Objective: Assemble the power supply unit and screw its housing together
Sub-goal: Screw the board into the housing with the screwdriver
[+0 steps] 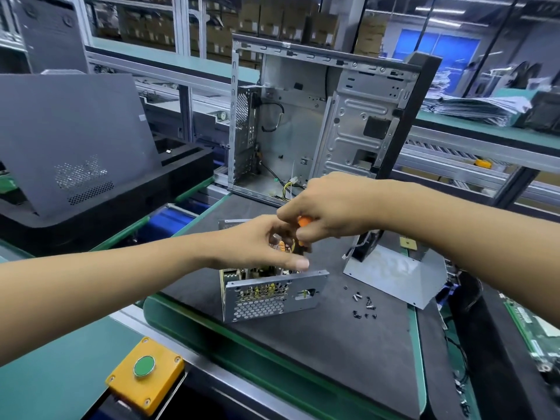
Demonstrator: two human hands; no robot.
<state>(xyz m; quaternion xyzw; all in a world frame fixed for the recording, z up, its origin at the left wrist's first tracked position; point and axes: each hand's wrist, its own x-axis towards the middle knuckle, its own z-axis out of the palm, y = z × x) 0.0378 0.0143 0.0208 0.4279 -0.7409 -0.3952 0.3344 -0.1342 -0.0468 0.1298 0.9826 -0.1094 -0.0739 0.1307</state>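
R hand (325, 207) grips orange screwdriver (303, 222) – L hand (260, 244) over PSU (266, 294).

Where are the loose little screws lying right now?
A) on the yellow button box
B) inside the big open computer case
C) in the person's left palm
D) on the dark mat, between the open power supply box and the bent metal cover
D: the screws lie scattered on the dark mat, right of the power supply box and beside the metal cover.
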